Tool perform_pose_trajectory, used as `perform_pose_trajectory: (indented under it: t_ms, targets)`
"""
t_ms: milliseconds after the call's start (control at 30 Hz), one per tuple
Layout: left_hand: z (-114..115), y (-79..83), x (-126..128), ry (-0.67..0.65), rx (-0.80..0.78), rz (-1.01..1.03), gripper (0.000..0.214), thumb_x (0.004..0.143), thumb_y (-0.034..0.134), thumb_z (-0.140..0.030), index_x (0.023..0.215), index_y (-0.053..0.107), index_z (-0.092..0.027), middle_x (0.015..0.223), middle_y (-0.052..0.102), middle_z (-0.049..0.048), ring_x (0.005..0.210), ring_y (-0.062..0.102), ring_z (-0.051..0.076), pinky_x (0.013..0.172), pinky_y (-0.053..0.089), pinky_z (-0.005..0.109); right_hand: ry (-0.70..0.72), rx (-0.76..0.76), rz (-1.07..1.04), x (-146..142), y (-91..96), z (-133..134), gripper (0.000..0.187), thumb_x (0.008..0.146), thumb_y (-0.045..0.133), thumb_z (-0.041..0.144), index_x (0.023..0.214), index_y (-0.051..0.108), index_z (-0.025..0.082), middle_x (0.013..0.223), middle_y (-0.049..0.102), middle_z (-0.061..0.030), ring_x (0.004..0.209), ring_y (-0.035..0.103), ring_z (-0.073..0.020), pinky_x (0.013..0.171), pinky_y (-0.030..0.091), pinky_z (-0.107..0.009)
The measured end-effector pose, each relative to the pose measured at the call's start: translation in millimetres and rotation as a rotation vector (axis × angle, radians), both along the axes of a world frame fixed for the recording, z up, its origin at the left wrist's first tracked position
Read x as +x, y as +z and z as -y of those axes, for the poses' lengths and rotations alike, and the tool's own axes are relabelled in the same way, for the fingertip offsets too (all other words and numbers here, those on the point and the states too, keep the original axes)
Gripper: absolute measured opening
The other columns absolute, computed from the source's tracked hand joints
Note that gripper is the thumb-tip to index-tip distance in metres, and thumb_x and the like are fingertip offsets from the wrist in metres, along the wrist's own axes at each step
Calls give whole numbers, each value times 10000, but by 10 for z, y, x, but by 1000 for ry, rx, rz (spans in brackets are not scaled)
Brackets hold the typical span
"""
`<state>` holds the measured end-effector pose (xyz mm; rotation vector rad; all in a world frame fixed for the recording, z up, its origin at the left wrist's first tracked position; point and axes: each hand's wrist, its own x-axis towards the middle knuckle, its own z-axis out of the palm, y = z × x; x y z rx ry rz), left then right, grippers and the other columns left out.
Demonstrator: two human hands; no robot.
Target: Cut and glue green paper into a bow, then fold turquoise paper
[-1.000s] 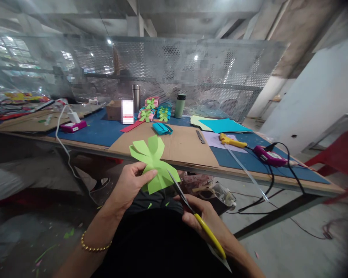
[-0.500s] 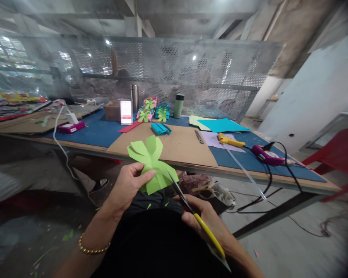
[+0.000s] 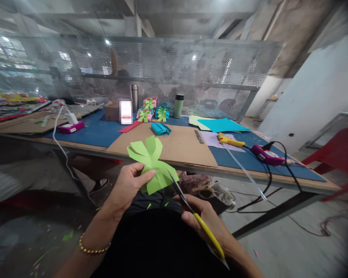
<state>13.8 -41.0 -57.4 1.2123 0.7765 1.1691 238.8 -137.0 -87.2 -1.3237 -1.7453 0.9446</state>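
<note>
My left hand (image 3: 130, 183) pinches a green paper flower (image 3: 151, 160) between thumb and fingers, above my lap and in front of the table edge. The flower has several petals separated by cuts. My right hand (image 3: 201, 214) is closed around yellow-handled scissors (image 3: 208, 233), whose blades point up and left. Their tip lies over the lower right petal; whether paper sits between the blades I cannot tell. Small green scraps (image 3: 149, 206) rest on my dark clothing.
On the table lie a cardboard sheet (image 3: 185, 144), a folded blue paper piece (image 3: 161, 129), a dark knife (image 3: 198, 136), and a yellow glue gun (image 3: 231, 140). Decorated paper pieces (image 3: 145, 115) stand behind, near a green bottle (image 3: 178, 106). A purple power strip (image 3: 268, 155) trails cables at right.
Almost nothing differs. Both hands, the flower and the scissors keep practically the same positions.
</note>
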Motion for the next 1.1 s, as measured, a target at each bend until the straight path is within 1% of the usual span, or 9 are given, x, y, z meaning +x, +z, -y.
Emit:
perform_pose_trajectory:
  t_ms: [67,200,300,467,667,800,967,1033,1100]
  targets:
    - [3,-2,5,1,-2,7,295,710,840,-354,891,769,-133,780,756,41,702,696,181,658,577,263,-9,7,15,-7,8,-3,608,839,592,676,1113,693,143,824,626,-37,748,533,-204,638,398,-278]
    - [-1,-16,11,7,-5,21,287,707,845,-351,886,771,-140,778,757,36,694,693,172,656,574,254,-17,7,20,-2,19,-3,622,837,588,683,1117,696,138,885,662,-61,801,571,-234,663,430,-287]
    - [-11,-32,11,12,-9,19,307,699,848,-364,891,772,-136,802,763,47,690,695,181,651,574,265,-21,11,21,13,13,-5,613,832,601,683,1107,705,145,870,663,-49,792,577,-228,664,438,-283]
    - [-22,-48,3,22,-3,11,333,685,852,-377,902,775,-137,781,758,45,699,699,196,663,575,280,-17,31,43,32,10,-13,632,826,598,706,1085,718,142,761,614,-16,696,524,-187,597,392,-263]
    - [-23,-13,-5,-3,-11,10,306,688,849,-367,877,775,-138,775,752,49,712,694,196,680,575,286,11,10,60,66,47,-15,648,814,609,721,1108,722,155,821,628,-26,743,515,-201,636,388,-272]
    - [-10,18,-10,-9,0,-9,259,703,839,-341,845,769,-136,774,749,47,692,677,175,655,560,264,17,2,82,111,36,-26,678,797,622,735,1125,720,150,771,561,-7,701,443,-172,601,338,-265]
    - [-12,39,-31,-13,25,-59,232,718,825,-339,810,760,-136,753,734,32,656,646,148,615,524,227,69,13,102,163,60,-45,640,801,600,754,1037,737,175,709,470,18,668,365,-151,582,287,-270]
    - [-19,46,-43,-14,38,-91,231,724,819,-346,788,749,-135,753,728,29,639,627,137,600,507,219,83,20,105,182,74,-55,630,791,609,758,997,747,179,707,470,17,667,367,-152,580,291,-271]
    - [-23,56,-54,-21,45,-111,238,728,812,-356,778,739,-135,736,716,23,629,614,133,594,498,221,91,24,108,201,80,-65,625,785,629,745,1009,755,175,713,486,12,669,382,-155,583,307,-271]
